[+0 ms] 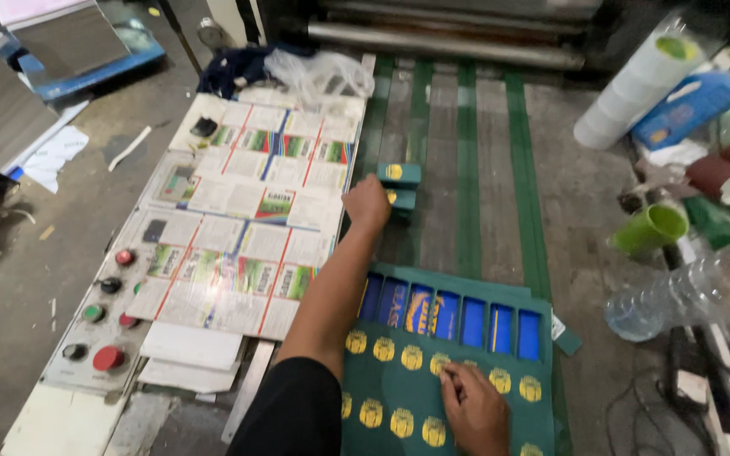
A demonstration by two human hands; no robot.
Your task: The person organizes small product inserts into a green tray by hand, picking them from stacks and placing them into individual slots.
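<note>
Beside the control panel: grey metal control panel (pixel 99 325) with red and green round buttons, taken as landmark; printed paper sheets (pixel 251 228) taped just right of it.
Left hand (pixel 367 203): reaching up-right of the panel, curled against the small teal folded cartons (pixel 400 187) on the green-striped grey conveyor surface (pixel 466 169); grasping or only pushing, cannot tell.
Right hand (pixel 473 409): right of the panel, fingers bent, pressing flat on the large green printed card sheet (pixel 399 380) with yellow roundels.
Doing it well: probably keep the sheet pinned; square the cartons before lifting.
</note>
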